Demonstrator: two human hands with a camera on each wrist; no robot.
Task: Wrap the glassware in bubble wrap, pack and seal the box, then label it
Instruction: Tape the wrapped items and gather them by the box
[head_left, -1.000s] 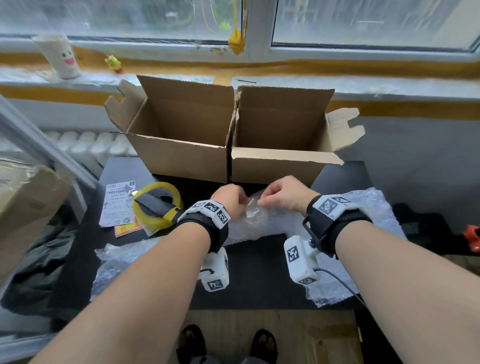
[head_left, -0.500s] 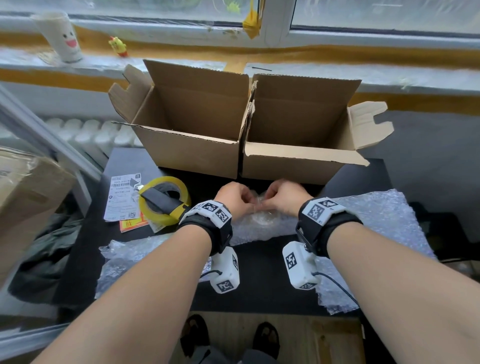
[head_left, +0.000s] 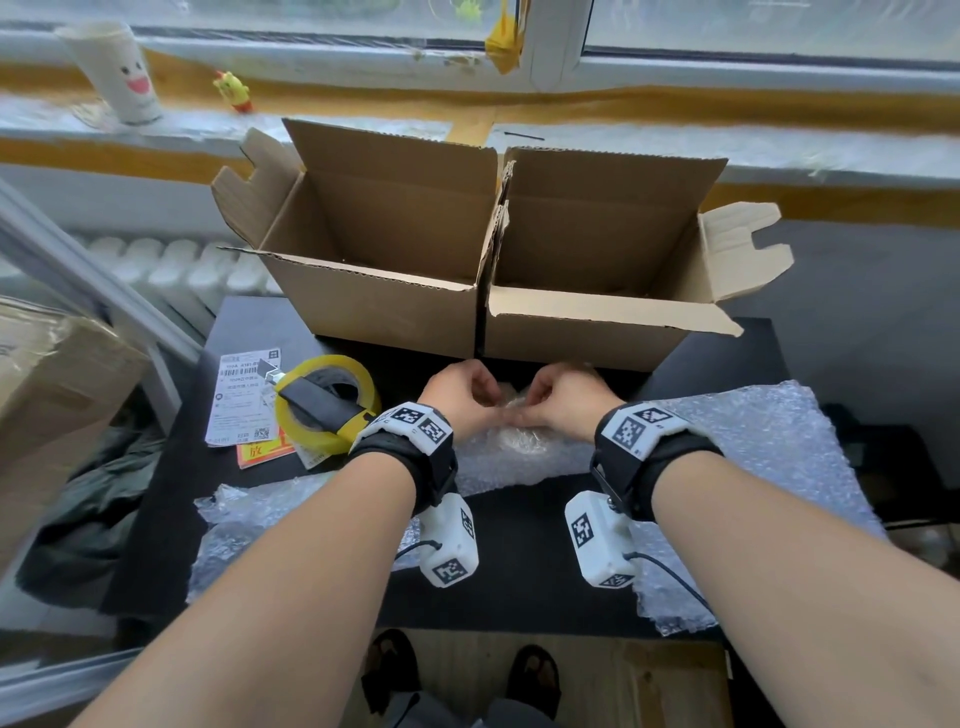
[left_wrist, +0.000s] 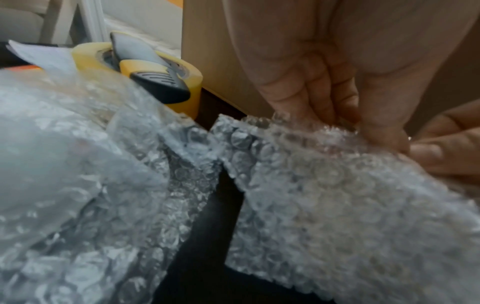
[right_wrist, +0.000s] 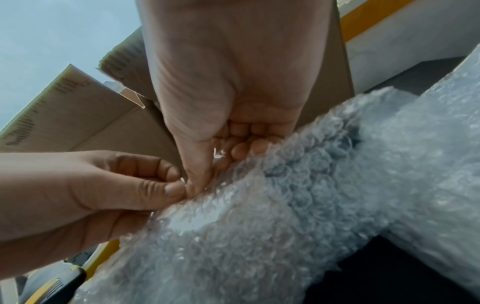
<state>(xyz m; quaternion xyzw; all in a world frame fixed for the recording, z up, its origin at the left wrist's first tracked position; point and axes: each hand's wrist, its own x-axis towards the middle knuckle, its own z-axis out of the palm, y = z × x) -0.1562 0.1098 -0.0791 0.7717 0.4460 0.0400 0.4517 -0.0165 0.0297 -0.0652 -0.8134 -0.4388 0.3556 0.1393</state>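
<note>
A bundle of bubble wrap (head_left: 519, 441) lies on the black table (head_left: 519, 571) just in front of the open cardboard box (head_left: 483, 249). My left hand (head_left: 460, 395) and right hand (head_left: 558, 400) meet over it, fingertips almost touching. Both pinch the far edge of the bubble wrap (left_wrist: 324, 164), seen bunched under the fingers (right_wrist: 197, 179) in the right wrist view. The glassware is hidden inside the bubble wrap (right_wrist: 259, 226). The box stands empty with its flaps up.
A yellow tape roll (head_left: 332, 410) with a black-and-yellow cutter across it lies left of my hands, beside a shipping label (head_left: 244, 395). More bubble wrap sheet (head_left: 769, 457) spreads to the right and at the near left (head_left: 244, 530). A cup (head_left: 117, 73) stands on the windowsill.
My hands have closed together over the bundle; a second ago they were slightly apart. The head view has tilted down and nearer to the box.
</note>
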